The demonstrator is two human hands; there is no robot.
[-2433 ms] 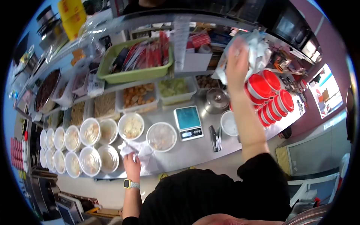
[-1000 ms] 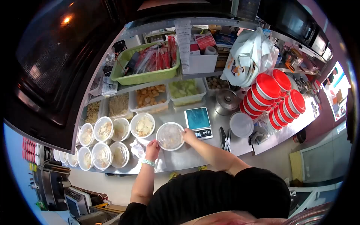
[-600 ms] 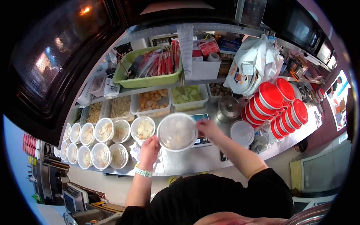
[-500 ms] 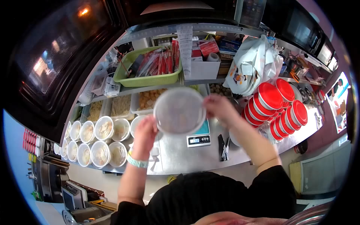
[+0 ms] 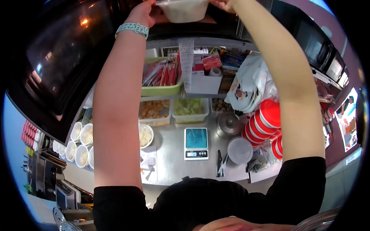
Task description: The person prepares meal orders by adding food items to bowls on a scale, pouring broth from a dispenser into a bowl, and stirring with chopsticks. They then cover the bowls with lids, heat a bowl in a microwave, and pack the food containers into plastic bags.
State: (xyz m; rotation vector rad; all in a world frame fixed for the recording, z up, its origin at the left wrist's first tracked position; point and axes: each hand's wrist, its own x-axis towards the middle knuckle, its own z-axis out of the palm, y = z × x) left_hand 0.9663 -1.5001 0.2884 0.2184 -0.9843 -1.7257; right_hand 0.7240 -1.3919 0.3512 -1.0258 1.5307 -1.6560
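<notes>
High at the top of the view, a white plastic bowl (image 5: 182,12) is held level between my two hands, in front of the dark opening of a microwave (image 5: 162,30). My left hand (image 5: 142,14), with a pale green wristband, grips the bowl's left rim. On the opposite rim are the fingers of my right hand (image 5: 224,5), partly cut off by the frame's edge. The bowl's contents cannot be seen from here. The microwave's dark glass door (image 5: 63,65) hangs open at the left. Below my arms, a digital scale (image 5: 196,143) rests on the steel counter with nothing on its plate.
Filled bowls (image 5: 81,156) crowd the left side, another (image 5: 145,136) beside my left forearm. Red-rimmed bowl stacks (image 5: 266,119), a lidded pot (image 5: 228,125), a round translucent lid (image 5: 239,150) and scissors (image 5: 221,165) are at right. Food tubs (image 5: 189,109) line the back under a shelf.
Both hands have risen from above the scale to the microwave opening, carrying the bowl up and forward. The scale, previously partly hidden behind the bowl, now shows fully.
</notes>
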